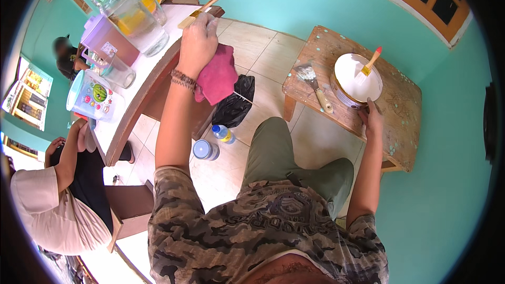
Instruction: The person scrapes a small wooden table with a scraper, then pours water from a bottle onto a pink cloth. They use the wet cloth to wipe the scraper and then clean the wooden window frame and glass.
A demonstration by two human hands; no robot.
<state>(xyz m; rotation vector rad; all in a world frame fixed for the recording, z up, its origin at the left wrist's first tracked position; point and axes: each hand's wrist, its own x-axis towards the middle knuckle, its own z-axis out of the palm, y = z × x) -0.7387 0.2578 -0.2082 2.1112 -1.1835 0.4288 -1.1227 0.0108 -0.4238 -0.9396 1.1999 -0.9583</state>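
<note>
My left hand (200, 43) is closed around a pink cloth (217, 75) that hangs below it. A paintbrush (200, 11) with a red-tipped wooden handle lies across its knuckles, over the table edge; how it is held is partly hidden. My right hand (371, 117) touches the near side of a round tub of white paint (352, 96), its fingers partly hidden. A second paintbrush (369, 66) stands tilted in the tub, bristles in the paint. Left of the tub, a putty knife (317, 90) lies on the paint-spotted wooden table (398, 126).
A white-topped table (138, 83) at left holds a glass water jug (136, 19), purple pitcher (108, 41), glasses and a plastic container (94, 96). A black bag (236, 104), bottle (223, 134) and lidded can (206, 150) are on the tiled floor. Two other people are at left.
</note>
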